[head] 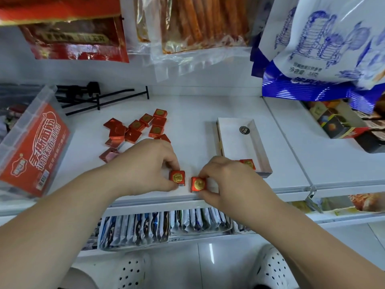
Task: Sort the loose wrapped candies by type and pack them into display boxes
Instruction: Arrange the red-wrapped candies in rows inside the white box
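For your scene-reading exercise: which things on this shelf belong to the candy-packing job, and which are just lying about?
Part of the job:
left hand pinching a red candy
right hand pinching a second red candy
loose candy pile
white display box

Lying about:
black hooks
clear lidded tub
hanging snack bags

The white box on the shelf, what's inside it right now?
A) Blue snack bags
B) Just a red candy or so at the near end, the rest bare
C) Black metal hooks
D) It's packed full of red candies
B: the white display box shows a bare white floor with a round sticker, and only a red gold-sealed candy sits at its near end, partly hidden behind the right hand.
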Demonstrator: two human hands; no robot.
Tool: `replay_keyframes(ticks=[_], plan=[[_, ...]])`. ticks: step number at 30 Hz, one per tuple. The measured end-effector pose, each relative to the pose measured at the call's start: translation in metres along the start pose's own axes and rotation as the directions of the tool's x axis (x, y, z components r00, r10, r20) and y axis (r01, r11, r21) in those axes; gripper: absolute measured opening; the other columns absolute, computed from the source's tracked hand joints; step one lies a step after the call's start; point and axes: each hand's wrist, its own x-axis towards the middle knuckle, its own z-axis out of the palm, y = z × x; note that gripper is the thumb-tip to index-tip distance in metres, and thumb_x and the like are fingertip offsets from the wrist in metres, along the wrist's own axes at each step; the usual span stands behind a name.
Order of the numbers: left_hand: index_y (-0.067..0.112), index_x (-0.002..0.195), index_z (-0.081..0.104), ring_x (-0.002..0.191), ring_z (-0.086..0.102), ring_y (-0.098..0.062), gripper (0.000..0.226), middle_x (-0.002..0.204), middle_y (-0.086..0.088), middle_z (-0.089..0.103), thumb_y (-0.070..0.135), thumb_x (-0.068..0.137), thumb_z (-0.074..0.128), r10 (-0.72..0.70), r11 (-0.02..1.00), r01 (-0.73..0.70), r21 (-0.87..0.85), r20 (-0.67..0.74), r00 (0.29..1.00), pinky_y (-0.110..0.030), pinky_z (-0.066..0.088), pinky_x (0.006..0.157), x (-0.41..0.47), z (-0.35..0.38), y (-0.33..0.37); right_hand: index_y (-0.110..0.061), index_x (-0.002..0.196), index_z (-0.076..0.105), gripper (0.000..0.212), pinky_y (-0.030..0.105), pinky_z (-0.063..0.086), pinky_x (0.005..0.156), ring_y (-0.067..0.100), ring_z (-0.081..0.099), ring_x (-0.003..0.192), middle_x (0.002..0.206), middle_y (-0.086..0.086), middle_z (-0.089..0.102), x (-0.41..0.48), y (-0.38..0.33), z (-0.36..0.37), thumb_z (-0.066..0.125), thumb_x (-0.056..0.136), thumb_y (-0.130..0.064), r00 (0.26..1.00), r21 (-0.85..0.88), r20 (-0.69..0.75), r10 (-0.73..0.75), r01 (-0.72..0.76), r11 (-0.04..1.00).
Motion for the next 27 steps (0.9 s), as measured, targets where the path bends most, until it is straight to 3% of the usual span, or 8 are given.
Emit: replay_keyframes(ticks=[2,5,7,10,14,18,22,27], plan=[[0.032,0.081,0.074,0.079,0.056,0.0,0.018,0.077,0.014,0.062,0.036,0.067,0.084,0.037,0.998,-0.039,-0.04,-0.052,0.998,-0.013,0.04,0.063,0.0,0.002,0.002,-0.022,0.095,0.071,0.019,0.034,0.053,0.066,0.011,0.061,0.072,0.084,-0.01,0.064,-0.003,0.005,-0.008,0.07,0.082,-0.035,0.993,0.027,-0.117,0.01,-0.007,1.0],[0.034,0.091,0.075,0.075,0.062,-0.007,0.027,0.077,0.013,0.067,0.034,0.066,0.085,0.023,0.991,-0.038,-0.126,-0.118,0.993,-0.025,0.052,0.066,0.002,0.006,0.011,-0.025,0.092,0.074,0.022,0.016,0.044,0.06,-0.009,0.047,0.056,0.061,-0.03,0.042,-0.008,0.011,-0.024,0.075,0.072,-0.035,0.967,0.152,-0.253,0.042,-0.003,0.988],[0.036,0.1,0.072,0.076,0.065,-0.008,0.04,0.08,0.016,0.069,0.028,0.064,0.088,0.03,0.973,-0.072,-0.221,-0.189,0.982,-0.027,0.054,0.07,0.003,0.009,0.022,-0.026,0.097,0.074,0.025,0.011,0.041,0.062,-0.012,0.049,0.059,0.064,-0.031,0.044,-0.011,0.012,-0.031,0.075,0.073,-0.035,0.961,0.228,-0.274,0.048,0.016,0.973],[0.04,0.108,0.065,0.077,0.066,-0.013,0.056,0.084,0.018,0.072,0.02,0.062,0.09,0.049,0.933,-0.144,-0.329,-0.28,0.959,-0.025,0.052,0.074,0.009,0.011,0.037,-0.025,0.104,0.075,0.029,0.021,0.05,0.064,0.0,0.056,0.064,0.084,-0.017,0.064,-0.016,0.017,-0.038,0.079,0.076,-0.031,0.952,0.273,-0.305,0.035,0.052,0.961],[0.042,0.117,0.058,0.08,0.066,-0.017,0.068,0.085,0.011,0.074,0.017,0.063,0.089,0.088,0.887,-0.218,-0.406,-0.316,0.945,-0.029,0.051,0.077,0.021,0.012,0.056,-0.025,0.106,0.076,0.03,0.024,0.053,0.065,0.007,0.063,0.064,0.091,-0.011,0.071,-0.023,0.031,-0.051,0.08,0.077,-0.03,0.931,0.284,-0.361,0.059,0.049,0.958],[0.043,0.122,0.057,0.08,0.067,-0.016,0.069,0.085,0.011,0.074,0.018,0.063,0.086,0.122,0.856,-0.274,-0.439,-0.343,0.931,-0.023,0.051,0.079,0.036,0.019,0.077,-0.021,0.103,0.077,0.028,0.018,0.051,0.063,0.007,0.066,0.065,0.091,-0.005,0.074,-0.034,0.047,-0.062,0.081,0.077,-0.029,0.914,0.322,-0.396,0.093,0.043,0.946],[0.04,0.121,0.058,0.076,0.067,-0.015,0.068,0.084,0.011,0.074,0.017,0.064,0.087,0.126,0.832,-0.292,-0.472,-0.351,0.928,-0.024,0.054,0.078,0.054,0.027,0.095,-0.019,0.105,0.077,0.031,0.019,0.055,0.066,0.005,0.07,0.08,0.095,-0.009,0.075,-0.043,0.069,-0.071,0.085,0.075,-0.021,0.923,0.417,-0.341,0.177,-0.02,0.909],[0.039,0.122,0.058,0.076,0.065,-0.01,0.069,0.085,0.019,0.073,0.039,0.06,0.087,0.115,0.853,-0.24,-0.463,-0.282,0.953,-0.023,0.051,0.075,0.069,0.037,0.111,-0.018,0.103,0.075,0.034,0.022,0.058,0.07,0.002,0.07,0.08,0.09,-0.01,0.074,-0.049,0.091,-0.081,0.087,0.072,-0.021,0.946,0.449,-0.251,0.205,-0.074,0.891]])
